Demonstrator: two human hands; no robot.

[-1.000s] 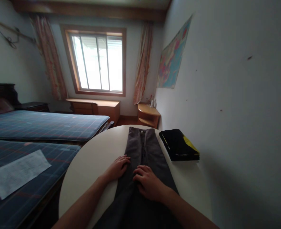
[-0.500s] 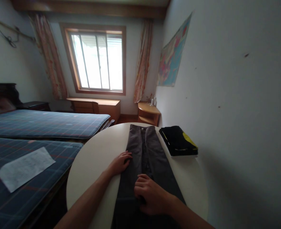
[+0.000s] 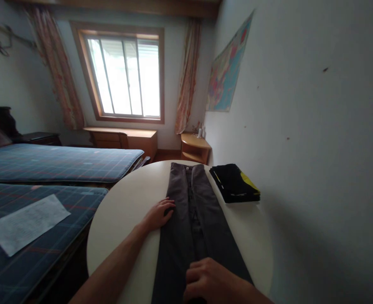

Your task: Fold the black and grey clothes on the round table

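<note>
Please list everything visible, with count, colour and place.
Round table: one, white, centre
Trousers: one, dark grey, on table
Folded cloth stack: one, black and yellow, on table
Mattresses: two, blue plaid, left
Paper sheet: one, white, on nearer mattress
Headboard: one, dark, far left
Nightstand: one, dark, beyond mattresses
Window: one, brown-framed, far wall
Curtains: two, pinkish, beside window
Desk: one, brown, below window
Corner shelf: one, brown, far corner
Small items: count unclear, whitish, corner shelf
Map: one, multicoloured, right wall
Left hand: one, at trousers' edge
Right hand: one, over trousers
</note>
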